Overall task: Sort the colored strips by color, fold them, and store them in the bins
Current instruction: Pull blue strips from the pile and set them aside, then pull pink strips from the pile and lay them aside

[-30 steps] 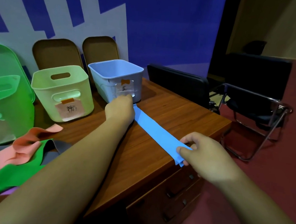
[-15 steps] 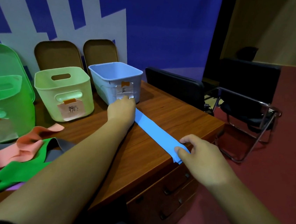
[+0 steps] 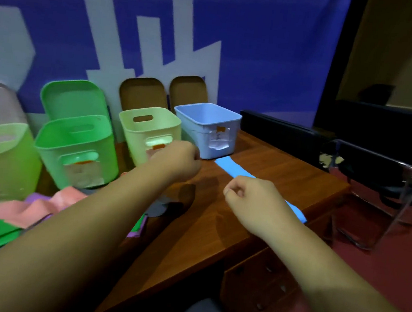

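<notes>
- Both hands have let go of the blue strip (image 3: 234, 169), which a moment ago they pinned at each end; it now lies flat on the desk (image 3: 270, 162), running from just before the blue bin (image 3: 206, 128) to the desk's near edge.
- The left hand (image 3: 177, 161) hangs loosely curled and empty near the pale bin (image 3: 149, 130).
- The right hand (image 3: 248, 198) is loosely fisted above the strip, holding nothing.
- The strip looks smoothed but not yet folded; folding likely comes next.
- Pink, green and purple strips (image 3: 28, 211) wait heaped at left.
</notes>
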A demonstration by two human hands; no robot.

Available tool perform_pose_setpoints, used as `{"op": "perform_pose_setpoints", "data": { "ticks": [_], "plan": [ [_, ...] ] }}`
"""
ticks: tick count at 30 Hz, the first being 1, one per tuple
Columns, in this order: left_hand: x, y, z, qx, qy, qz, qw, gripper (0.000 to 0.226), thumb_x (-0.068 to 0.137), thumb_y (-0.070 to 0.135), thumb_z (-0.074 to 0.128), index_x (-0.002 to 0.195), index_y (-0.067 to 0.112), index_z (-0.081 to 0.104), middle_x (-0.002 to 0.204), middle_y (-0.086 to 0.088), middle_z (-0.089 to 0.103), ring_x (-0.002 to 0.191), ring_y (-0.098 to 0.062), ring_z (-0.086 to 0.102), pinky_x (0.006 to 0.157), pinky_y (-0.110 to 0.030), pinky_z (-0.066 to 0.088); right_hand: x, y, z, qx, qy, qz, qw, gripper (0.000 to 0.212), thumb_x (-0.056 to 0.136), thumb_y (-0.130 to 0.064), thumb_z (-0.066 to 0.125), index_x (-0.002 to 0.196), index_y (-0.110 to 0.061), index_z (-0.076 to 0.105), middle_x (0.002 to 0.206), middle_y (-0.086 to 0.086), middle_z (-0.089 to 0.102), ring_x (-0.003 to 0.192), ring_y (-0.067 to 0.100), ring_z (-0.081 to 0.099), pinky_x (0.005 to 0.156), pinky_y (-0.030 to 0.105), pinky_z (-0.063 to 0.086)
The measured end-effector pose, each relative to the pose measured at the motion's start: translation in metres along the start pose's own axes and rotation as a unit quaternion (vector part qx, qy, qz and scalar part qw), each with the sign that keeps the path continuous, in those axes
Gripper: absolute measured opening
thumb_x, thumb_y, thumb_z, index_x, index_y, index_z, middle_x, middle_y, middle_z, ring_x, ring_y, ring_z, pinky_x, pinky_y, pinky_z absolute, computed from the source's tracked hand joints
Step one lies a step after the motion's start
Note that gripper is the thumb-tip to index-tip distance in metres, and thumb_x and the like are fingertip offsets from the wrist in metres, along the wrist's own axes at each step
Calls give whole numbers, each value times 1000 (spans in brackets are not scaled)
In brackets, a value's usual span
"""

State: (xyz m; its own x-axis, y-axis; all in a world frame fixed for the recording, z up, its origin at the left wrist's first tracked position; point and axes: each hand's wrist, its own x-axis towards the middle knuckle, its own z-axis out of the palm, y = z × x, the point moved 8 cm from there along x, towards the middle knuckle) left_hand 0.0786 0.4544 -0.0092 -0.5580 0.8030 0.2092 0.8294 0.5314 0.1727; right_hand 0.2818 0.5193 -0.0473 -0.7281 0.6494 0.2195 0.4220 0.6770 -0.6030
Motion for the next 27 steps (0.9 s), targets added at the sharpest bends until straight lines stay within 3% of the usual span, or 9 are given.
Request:
{"op": "perform_pose_setpoints", "data": {
  "ticks": [3, 7, 12, 15, 21, 24, 27],
  "plan": [
    [-42, -39, -24, -13, -3, -8, 1000, 20, 94, 25, 56, 86, 17, 72, 87, -6, 76, 78, -27, 73, 77, -43, 61, 6, -42, 32, 14, -34, -40, 999, 18, 97, -42, 59, 92, -31, 72, 80, -7, 70, 78, 14, 68, 76, 39, 62],
    [-103, -102, -55, -8, 15, -47, 999, 20, 98, 28, 58, 91, 21, 75, 84, 2, 75, 76, -18, 71, 76, -39, 60, 13, -99, 75, 23, -83, -89, 992, 21, 98, -38, 60, 85, -29, 73, 77, -6, 68, 72, 15, 66, 67, 37, 58],
    [-171, -180, -90, 3, 78, -84, 993, 16, 98, 28, 62, 96, 21, 76, 90, 5, 77, 85, -19, 70, 77, -38, 55, 24, -165, 121, 32, -108, -150, 982, 24, 96, -34, 61, 78, -24, 73, 72, -3, 71, 70, 14, 69, 69, 40, 60],
    [-202, -226, -102, 2, 101, -122, 987, 15, 99, 30, 62, 97, 25, 76, 92, 9, 77, 87, -17, 69, 77, -37, 53, 28, -203, 144, 49, -129, -182, 974, 23, 98, -30, 61, 84, -20, 76, 76, 0, 73, 70, 19, 69, 66, 36, 56],
    [-244, -292, -109, -27, 128, -172, 976, 10, 98, 25, 66, 103, 26, 75, 95, 11, 72, 88, -11, 67, 78, -32, 52, 32, -276, 194, 50, -162, -249, 953, 26, 99, -31, 58, 90, -19, 79, 89, -3, 75, 86, 17, 69, 78, 35, 57],
    [-255, -308, -94, 5, 124, -156, 980, 9, 97, 29, 65, 102, 25, 72, 100, 8, 70, 94, -16, 64, 82, -33, 50, 32, -305, 219, 61, -182, -276, 942, 22, 100, -33, 60, 92, -23, 79, 87, -8, 73, 83, 12, 67, 80, 36, 57],
    [-258, -313, -77, -20, 118, -137, 983, 10, 100, 20, 64, 98, 15, 73, 101, -3, 71, 96, -20, 62, 80, -27, 42, 25, -311, 242, 79, -207, -290, 931, 17, 101, -41, 63, 97, -32, 78, 85, -11, 71, 77, 4, 64, 73, 34, 55]
  ]
}}
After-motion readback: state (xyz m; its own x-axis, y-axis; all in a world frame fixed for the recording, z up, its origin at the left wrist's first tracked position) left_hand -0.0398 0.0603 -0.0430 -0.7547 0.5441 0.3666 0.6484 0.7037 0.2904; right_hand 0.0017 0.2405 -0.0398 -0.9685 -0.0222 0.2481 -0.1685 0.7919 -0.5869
